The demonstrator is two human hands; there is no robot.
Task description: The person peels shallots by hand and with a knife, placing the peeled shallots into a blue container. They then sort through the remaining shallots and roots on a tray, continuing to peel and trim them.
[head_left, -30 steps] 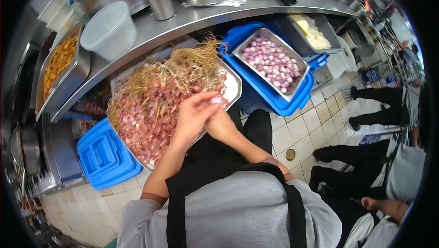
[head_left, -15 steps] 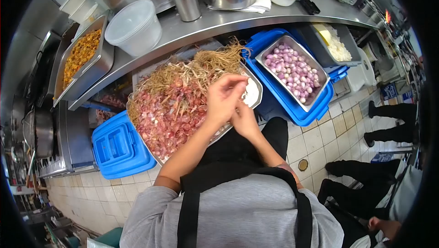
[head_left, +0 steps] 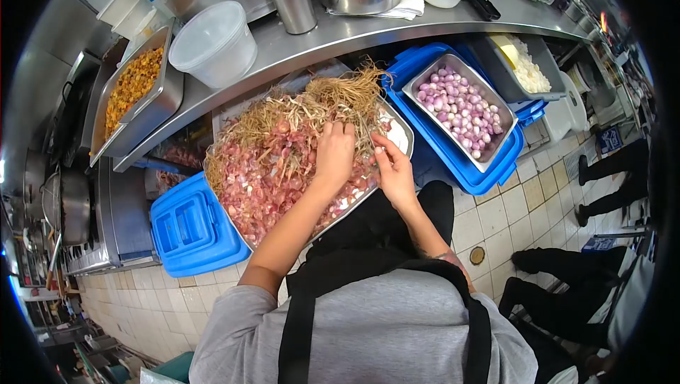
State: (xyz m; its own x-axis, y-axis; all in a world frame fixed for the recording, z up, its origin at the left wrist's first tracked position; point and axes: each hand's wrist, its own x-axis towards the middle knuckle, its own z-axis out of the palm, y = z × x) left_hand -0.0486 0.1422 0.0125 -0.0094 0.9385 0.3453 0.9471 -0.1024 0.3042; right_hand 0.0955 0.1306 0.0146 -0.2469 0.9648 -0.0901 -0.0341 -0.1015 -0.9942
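A large metal tray (head_left: 409,136) in front of me is heaped with reddish shallot skins and shallots (head_left: 265,179), with dry stalks and roots (head_left: 340,97) along its far side. Over the heap's right part is my left hand (head_left: 336,152), fingers bent down among the stalks; what they hold, if anything, is hidden. My right hand (head_left: 393,168) is by the tray's right edge, thumb and fingers closed together near a thin stalk, their contents too small to make out. Peeled purple shallots (head_left: 464,111) fill a metal pan on a blue lid to the right.
A blue lid (head_left: 191,227) lies left of the tray. Along the steel counter (head_left: 283,55) are a clear plastic tub (head_left: 216,44), a pan of orange-brown food (head_left: 134,90), a large pot and a white bowl. Other people's legs (head_left: 567,274) show at right.
My hands were together above the tray's right side. They have moved apart, the left one down to the heap, the right one slightly right. The view has shifted a little.
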